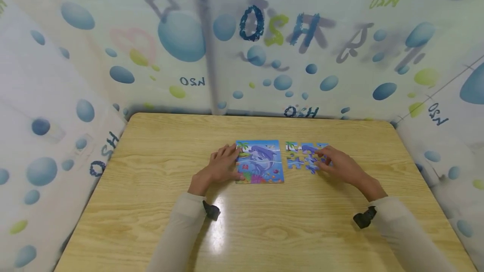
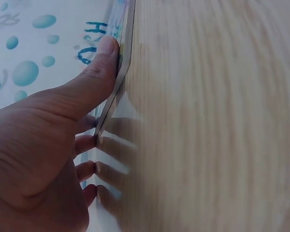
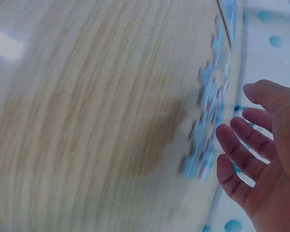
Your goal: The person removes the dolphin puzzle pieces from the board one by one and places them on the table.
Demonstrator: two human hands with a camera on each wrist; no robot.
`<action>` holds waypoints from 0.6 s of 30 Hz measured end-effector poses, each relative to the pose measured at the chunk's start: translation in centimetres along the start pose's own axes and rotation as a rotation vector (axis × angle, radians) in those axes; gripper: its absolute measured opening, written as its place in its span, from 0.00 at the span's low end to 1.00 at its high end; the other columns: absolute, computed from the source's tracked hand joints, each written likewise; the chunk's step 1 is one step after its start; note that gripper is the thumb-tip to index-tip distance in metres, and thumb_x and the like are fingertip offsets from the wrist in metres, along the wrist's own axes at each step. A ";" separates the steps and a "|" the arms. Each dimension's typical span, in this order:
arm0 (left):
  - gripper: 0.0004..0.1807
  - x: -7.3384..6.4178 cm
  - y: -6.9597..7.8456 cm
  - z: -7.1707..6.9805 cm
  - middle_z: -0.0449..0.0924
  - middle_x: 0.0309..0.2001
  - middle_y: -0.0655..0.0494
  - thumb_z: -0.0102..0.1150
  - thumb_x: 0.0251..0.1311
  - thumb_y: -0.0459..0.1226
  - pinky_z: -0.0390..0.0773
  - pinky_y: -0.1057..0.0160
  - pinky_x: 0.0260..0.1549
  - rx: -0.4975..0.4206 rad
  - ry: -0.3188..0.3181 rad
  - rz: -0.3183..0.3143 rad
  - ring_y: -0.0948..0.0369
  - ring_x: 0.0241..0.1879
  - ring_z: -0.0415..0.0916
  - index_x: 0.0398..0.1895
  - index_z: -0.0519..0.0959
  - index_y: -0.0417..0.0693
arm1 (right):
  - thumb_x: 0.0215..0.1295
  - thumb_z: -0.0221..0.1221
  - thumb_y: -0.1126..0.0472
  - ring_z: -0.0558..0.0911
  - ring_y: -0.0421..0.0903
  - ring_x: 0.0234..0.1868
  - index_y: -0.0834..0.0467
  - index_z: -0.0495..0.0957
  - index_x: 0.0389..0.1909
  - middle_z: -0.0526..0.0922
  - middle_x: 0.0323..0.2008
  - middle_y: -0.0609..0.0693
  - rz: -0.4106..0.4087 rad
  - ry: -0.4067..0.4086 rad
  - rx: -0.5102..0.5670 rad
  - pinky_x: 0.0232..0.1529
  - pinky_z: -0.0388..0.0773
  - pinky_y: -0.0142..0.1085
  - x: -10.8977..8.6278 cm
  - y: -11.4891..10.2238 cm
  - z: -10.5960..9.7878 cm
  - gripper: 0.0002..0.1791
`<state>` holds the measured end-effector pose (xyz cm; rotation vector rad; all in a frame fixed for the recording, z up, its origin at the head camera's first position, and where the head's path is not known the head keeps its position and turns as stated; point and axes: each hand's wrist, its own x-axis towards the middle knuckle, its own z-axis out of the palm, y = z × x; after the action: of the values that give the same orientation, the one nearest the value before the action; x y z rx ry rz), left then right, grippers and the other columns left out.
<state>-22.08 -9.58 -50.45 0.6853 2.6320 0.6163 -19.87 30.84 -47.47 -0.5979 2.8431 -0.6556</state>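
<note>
A square picture board (image 1: 261, 160) with a dolphin sea scene lies flat on the table. My left hand (image 1: 223, 164) rests at its left side, and in the left wrist view the thumb (image 2: 94, 77) touches the board's edge while the other fingers spread along it. Right of the board lies a partly joined group of jigsaw puzzle pieces (image 1: 296, 164) with a matching dolphin picture. Over the right side of these pieces is my right hand (image 1: 342, 167), its fingers loosely bent. Nothing shows between the fingers in the right wrist view; the hand covers some pieces in the head view.
The wooden table (image 1: 261, 230) has a bright light reflection in front of the board. A patterned cloth wall (image 1: 234, 66) with blue dots stands behind the table and along both sides. Each wrist carries a small black camera (image 1: 364, 218).
</note>
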 end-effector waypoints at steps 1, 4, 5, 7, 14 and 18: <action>0.55 0.0 0.0 0.0 0.40 0.80 0.45 0.66 0.57 0.58 0.49 0.38 0.67 0.000 -0.002 0.000 0.41 0.77 0.38 0.80 0.48 0.47 | 0.69 0.60 0.61 0.80 0.46 0.37 0.67 0.75 0.61 0.80 0.49 0.59 -0.007 -0.001 0.001 0.35 0.77 0.42 0.3 -0.4 0.1 0.22; 0.55 0.0 0.0 0.0 0.40 0.80 0.45 0.66 0.57 0.57 0.48 0.37 0.67 -0.002 -0.002 0.003 0.40 0.77 0.38 0.80 0.49 0.47 | 0.69 0.61 0.60 0.81 0.45 0.37 0.65 0.76 0.60 0.81 0.49 0.59 -0.020 -0.009 -0.003 0.35 0.78 0.41 1.0 -1.5 0.5 0.21; 0.55 0.0 0.0 0.0 0.40 0.80 0.45 0.66 0.57 0.57 0.48 0.37 0.67 -0.001 -0.001 0.003 0.40 0.77 0.38 0.80 0.49 0.47 | 0.69 0.61 0.61 0.81 0.46 0.37 0.65 0.76 0.60 0.81 0.49 0.59 -0.026 -0.010 0.001 0.35 0.78 0.41 1.3 -1.9 0.7 0.21; 0.54 0.0 0.0 0.0 0.40 0.80 0.45 0.66 0.57 0.57 0.48 0.38 0.68 0.003 -0.002 0.002 0.41 0.77 0.38 0.80 0.49 0.48 | 0.69 0.61 0.61 0.81 0.46 0.37 0.65 0.76 0.60 0.80 0.49 0.59 -0.039 -0.012 0.009 0.34 0.77 0.41 1.9 -2.5 1.0 0.21; 0.55 0.1 -0.2 0.1 0.39 0.80 0.45 0.65 0.58 0.58 0.48 0.38 0.68 0.013 -0.013 0.005 0.41 0.77 0.37 0.80 0.48 0.48 | 0.68 0.62 0.57 0.80 0.42 0.38 0.62 0.77 0.60 0.82 0.50 0.54 -0.071 -0.039 0.008 0.33 0.75 0.35 3.7 -4.9 2.1 0.22; 0.55 0.1 -0.1 0.1 0.38 0.80 0.45 0.65 0.58 0.58 0.47 0.38 0.68 0.010 -0.021 0.004 0.41 0.78 0.36 0.80 0.47 0.48 | 0.68 0.62 0.56 0.79 0.40 0.36 0.62 0.78 0.59 0.83 0.48 0.54 -0.107 -0.063 0.015 0.34 0.75 0.35 4.6 -6.2 2.8 0.23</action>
<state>-22.17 -9.63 -50.60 0.6958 2.6166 0.5939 -21.27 22.75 -47.46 -0.7593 2.7611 -0.6623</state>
